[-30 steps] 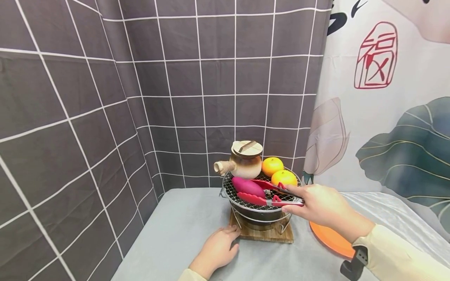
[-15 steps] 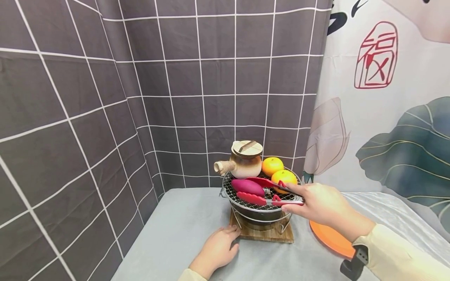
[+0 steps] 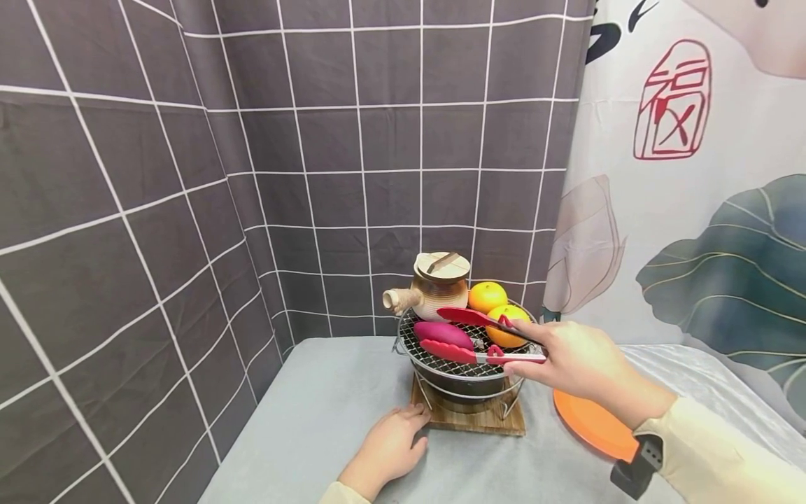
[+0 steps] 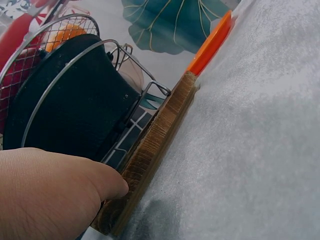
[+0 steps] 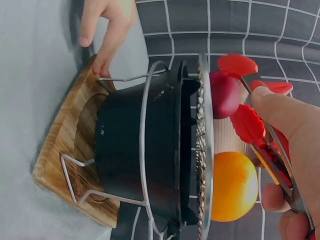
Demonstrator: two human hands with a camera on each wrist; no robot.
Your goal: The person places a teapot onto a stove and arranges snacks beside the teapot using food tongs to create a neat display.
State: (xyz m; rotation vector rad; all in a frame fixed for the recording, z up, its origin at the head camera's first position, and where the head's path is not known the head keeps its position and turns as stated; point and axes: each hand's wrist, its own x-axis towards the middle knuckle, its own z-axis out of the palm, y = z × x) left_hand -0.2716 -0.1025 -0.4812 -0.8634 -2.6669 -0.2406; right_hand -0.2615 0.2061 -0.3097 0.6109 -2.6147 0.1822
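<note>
My right hand point(image 3: 576, 360) grips red-tipped tongs point(image 3: 448, 351) above a round wire-mesh grill. Their tips stand spread apart, one on either side of a purple sweet potato point(image 3: 443, 334) that lies on the mesh. My left hand point(image 3: 392, 442) rests at the near left corner of the wooden board point(image 3: 472, 421), fingers extended and touching its edge. On that board stands the black stove point(image 5: 137, 135) under the mesh. Behind the sweet potato sits a clay pot point(image 3: 437, 304) with a lid and a side handle. Two mandarins, one at the back point(image 3: 488, 295), lie to its right.
An orange plate point(image 3: 588, 422) lies on the table right of the board, partly hidden by my right forearm. Grey cloth point(image 3: 302, 427) covers the table. A dark gridded curtain point(image 3: 390, 140) hangs at the back and left, a printed white one point(image 3: 604, 140) at right.
The tongs have spread wider. Their far tip has lifted up and away from the sweet potato, which stays on the mesh. My left hand has not moved.
</note>
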